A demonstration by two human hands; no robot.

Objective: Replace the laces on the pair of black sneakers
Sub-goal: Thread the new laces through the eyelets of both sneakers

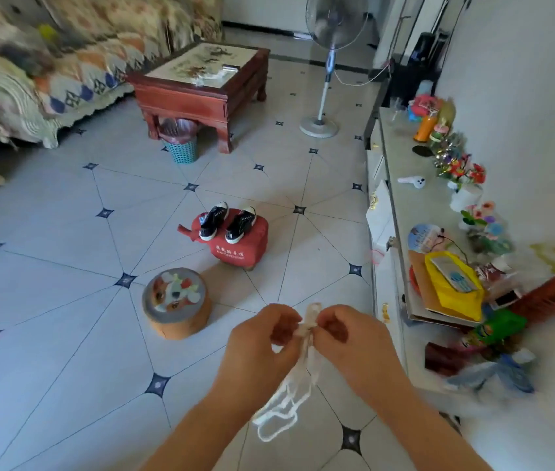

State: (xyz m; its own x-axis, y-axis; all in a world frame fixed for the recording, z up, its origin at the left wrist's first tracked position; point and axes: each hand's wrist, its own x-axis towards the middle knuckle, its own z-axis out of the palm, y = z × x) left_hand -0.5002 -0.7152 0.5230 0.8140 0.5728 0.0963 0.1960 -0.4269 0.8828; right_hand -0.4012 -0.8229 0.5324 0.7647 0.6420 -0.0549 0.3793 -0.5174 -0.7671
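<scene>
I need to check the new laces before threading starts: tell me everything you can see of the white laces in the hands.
The white laces look like soft fabric cord, gathered into one bundle. The left hand and right hand pinch its bunched upper part between them, in the air above the tiled floor. A short stub sticks up above the fingers. Below, several loose loops hang down and slightly leftward. The laces touch nothing else. Blur hides their tips and how many there are.

tiled floor: red stool, round stool | red stool: black sneakers
</scene>
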